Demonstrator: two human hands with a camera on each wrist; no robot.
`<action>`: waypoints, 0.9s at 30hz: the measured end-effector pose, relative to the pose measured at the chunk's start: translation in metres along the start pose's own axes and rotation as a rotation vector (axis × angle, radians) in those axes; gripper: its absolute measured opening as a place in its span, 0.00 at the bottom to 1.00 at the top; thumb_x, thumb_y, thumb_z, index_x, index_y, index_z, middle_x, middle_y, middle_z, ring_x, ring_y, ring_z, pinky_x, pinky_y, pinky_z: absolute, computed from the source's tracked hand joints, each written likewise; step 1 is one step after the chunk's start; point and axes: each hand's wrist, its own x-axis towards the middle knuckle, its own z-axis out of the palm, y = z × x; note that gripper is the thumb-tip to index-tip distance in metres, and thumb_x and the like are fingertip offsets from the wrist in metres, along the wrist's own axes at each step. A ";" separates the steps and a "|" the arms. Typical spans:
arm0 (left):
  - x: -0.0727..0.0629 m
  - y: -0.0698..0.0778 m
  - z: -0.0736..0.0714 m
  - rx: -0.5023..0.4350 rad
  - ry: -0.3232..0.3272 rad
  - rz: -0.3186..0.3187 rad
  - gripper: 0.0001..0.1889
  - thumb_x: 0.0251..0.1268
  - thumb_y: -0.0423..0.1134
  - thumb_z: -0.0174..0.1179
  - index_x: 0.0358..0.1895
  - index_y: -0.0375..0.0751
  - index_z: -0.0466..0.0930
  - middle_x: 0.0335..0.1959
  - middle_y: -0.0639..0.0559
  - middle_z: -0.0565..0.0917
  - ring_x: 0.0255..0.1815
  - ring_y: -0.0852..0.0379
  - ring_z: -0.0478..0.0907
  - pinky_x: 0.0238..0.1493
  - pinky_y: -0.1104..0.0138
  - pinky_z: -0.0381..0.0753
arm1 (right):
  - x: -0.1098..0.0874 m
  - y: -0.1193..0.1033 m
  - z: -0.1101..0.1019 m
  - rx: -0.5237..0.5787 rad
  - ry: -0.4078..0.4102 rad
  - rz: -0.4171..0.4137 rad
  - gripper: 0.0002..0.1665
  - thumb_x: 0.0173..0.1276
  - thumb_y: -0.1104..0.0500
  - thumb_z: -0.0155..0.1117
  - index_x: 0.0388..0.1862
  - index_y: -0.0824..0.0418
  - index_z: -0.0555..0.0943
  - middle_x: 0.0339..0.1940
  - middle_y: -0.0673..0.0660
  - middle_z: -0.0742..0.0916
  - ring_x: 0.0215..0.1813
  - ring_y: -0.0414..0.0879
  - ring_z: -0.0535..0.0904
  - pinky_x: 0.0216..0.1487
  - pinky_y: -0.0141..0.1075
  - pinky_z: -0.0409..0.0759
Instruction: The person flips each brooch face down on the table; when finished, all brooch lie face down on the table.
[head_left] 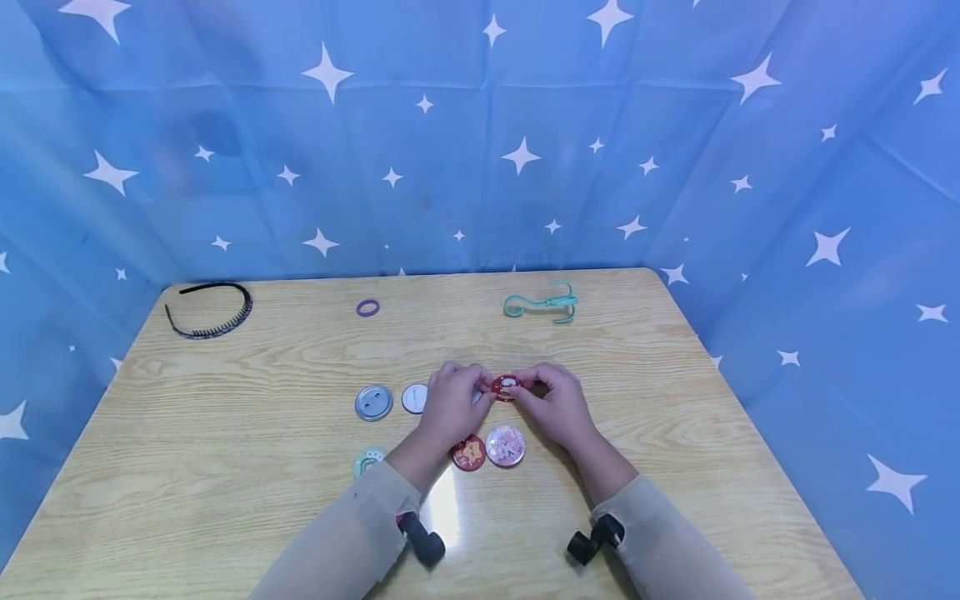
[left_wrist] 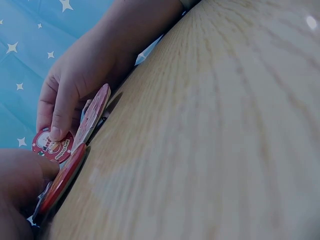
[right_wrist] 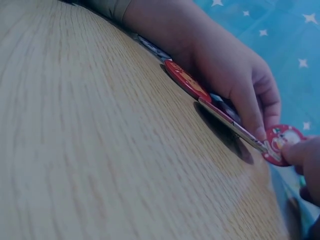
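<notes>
Both hands pinch a red round button badge (head_left: 507, 387) with a white cartoon figure. The left hand (head_left: 450, 406) has its thumb and fingers at the badge's left edge. On the opposite side, the right hand (head_left: 557, 405) grips it, its thumb across the printed face in the left wrist view. Nearer the person, a red badge with a yellow star figure (head_left: 469, 453) lies beside a pink badge (head_left: 506, 446). Left of the left hand are a small pin-back badge (head_left: 414, 398) and a larger silver one (head_left: 373, 402), backs up. A sleeve partly covers a mint green badge (head_left: 367, 460).
At the table's back edge lie a black toothed headband (head_left: 217, 325), a purple hair tie (head_left: 367, 307) and a teal claw hair clip (head_left: 543, 302). A blue star-patterned curtain (head_left: 450, 192) hangs behind the wooden table (head_left: 225, 467).
</notes>
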 end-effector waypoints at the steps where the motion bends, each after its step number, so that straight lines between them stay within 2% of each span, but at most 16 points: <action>1: 0.000 0.000 0.000 0.001 0.000 0.000 0.07 0.65 0.39 0.75 0.42 0.50 0.86 0.34 0.60 0.87 0.51 0.50 0.77 0.62 0.50 0.71 | 0.000 0.000 0.000 0.009 0.000 0.004 0.08 0.64 0.64 0.82 0.40 0.57 0.91 0.40 0.51 0.91 0.44 0.47 0.82 0.44 0.34 0.82; 13: 0.000 -0.002 0.001 -0.001 0.004 0.012 0.07 0.66 0.39 0.74 0.42 0.53 0.86 0.34 0.62 0.88 0.51 0.50 0.77 0.63 0.50 0.71 | -0.002 -0.003 -0.001 0.045 0.006 0.050 0.07 0.64 0.62 0.83 0.39 0.57 0.91 0.38 0.50 0.90 0.42 0.46 0.84 0.43 0.31 0.83; 18: -0.001 -0.002 0.002 -0.002 0.019 0.028 0.06 0.66 0.40 0.74 0.42 0.53 0.86 0.34 0.62 0.88 0.50 0.51 0.77 0.60 0.51 0.72 | -0.004 -0.003 -0.001 0.061 0.003 0.074 0.07 0.64 0.63 0.82 0.39 0.56 0.91 0.39 0.51 0.90 0.43 0.45 0.85 0.45 0.30 0.83; 27: 0.000 -0.004 0.002 -0.010 0.032 0.036 0.06 0.67 0.39 0.74 0.41 0.53 0.86 0.34 0.62 0.88 0.50 0.51 0.77 0.59 0.51 0.72 | -0.002 -0.002 0.001 0.084 0.007 0.077 0.07 0.64 0.66 0.81 0.40 0.60 0.91 0.41 0.55 0.91 0.44 0.47 0.86 0.45 0.28 0.82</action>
